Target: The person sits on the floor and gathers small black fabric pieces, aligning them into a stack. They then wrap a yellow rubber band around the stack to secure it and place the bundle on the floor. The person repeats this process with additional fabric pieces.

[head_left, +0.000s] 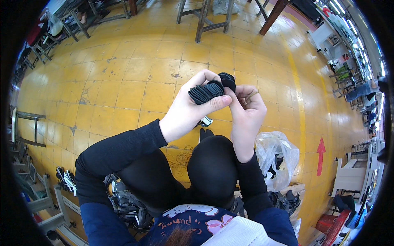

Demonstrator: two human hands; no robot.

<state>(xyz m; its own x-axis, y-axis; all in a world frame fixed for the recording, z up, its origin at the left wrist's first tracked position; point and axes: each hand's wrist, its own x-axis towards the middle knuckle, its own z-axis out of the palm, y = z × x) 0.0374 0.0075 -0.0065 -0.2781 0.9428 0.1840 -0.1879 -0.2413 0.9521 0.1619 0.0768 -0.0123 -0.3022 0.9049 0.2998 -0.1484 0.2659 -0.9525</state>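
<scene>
In front of my knees, my left hand is closed around a bundle of thin black pieces, stacked with their edges side by side like folded strips. Its thumb presses along the near side, and the fingers curl over the far side. My right hand meets the right end of the bundle, thumb and fingertip pinched against a black part there. The other right fingers are curled, one with a ring. What exactly lies under the right fingertips is partly hidden.
A clear plastic bag with dark things inside stands right of my knees, near a crate of black items. More black pieces lie by my left leg. Wooden stool legs stand ahead. Tangled threads lie on the yellow tiles.
</scene>
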